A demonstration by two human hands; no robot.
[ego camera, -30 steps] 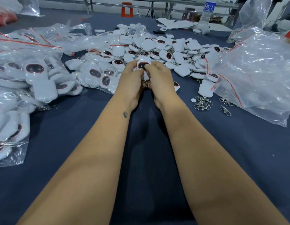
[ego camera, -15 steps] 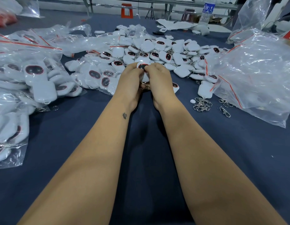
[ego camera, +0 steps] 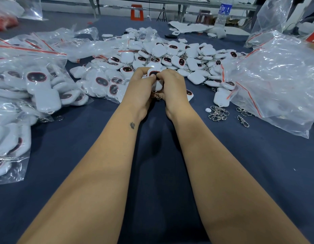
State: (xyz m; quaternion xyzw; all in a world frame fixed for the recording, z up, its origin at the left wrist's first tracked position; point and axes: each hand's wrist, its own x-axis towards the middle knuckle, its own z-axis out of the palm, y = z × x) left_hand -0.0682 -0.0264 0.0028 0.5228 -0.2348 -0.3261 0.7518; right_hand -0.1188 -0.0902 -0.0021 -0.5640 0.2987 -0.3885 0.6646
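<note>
A desk [ego camera: 258, 164] covered in dark blue cloth carries a loose heap of white tags [ego camera: 191, 59] toward its far edge, bagged tags [ego camera: 38, 92] along its left edge, a crumpled clear bag [ego camera: 279, 81] at its right edge and a small cluster of metal clasps [ego camera: 217, 113] just beside that bag. Near the middle of the desk, in front of the heap, the left hand [ego camera: 138, 90] and the right hand [ego camera: 173, 88] both grip one white tag [ego camera: 157, 86], fingertips pinching its dark oval face. The tag's long axis runs from the near edge toward the far edge, face end pointing away from the person, and a metal clip [ego camera: 158, 97] hangs at its near end between the two palms.
</note>
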